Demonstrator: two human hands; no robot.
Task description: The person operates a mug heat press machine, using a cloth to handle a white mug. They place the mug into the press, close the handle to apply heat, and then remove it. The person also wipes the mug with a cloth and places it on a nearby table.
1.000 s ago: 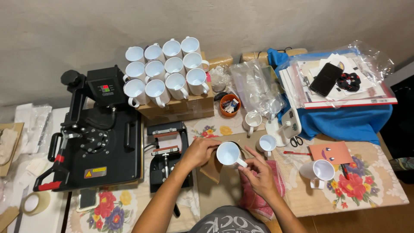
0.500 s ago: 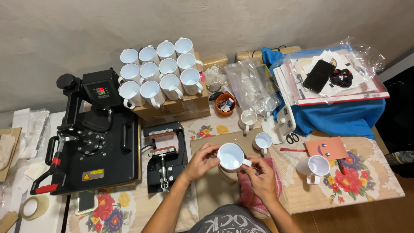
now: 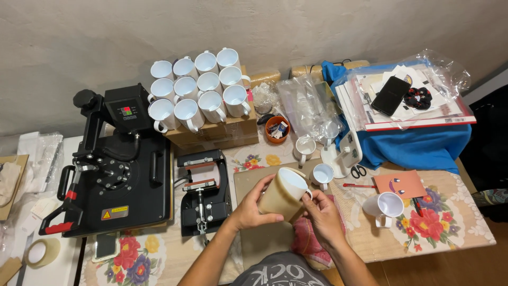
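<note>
My left hand [image 3: 250, 207] and my right hand [image 3: 320, 212] both hold one white mug [image 3: 284, 193] wrapped in a tan sheet, tilted with its mouth up and to the right, over the middle of the table. The left hand grips its side; the right hand's fingers are by its handle. A pink cloth [image 3: 307, 238] lies under my right hand. Just left of the mug stands a small black mug press [image 3: 204, 190]. Two bare white mugs [image 3: 322, 174] [image 3: 305, 148] stand just beyond, and a third [image 3: 387, 206] to the right.
A large black heat press [image 3: 113, 169] fills the left. Several white mugs [image 3: 197, 92] sit on a cardboard box at the back. An orange card [image 3: 400, 184], scissors [image 3: 358, 171], a blue cloth [image 3: 418, 148] with papers and a phone [image 3: 390, 95] lie right. A tape roll [image 3: 41, 251] is at far left.
The mug has tipped from mouth-up to leaning on its side between my hands, showing its tan wrap. The view has shifted slightly.
</note>
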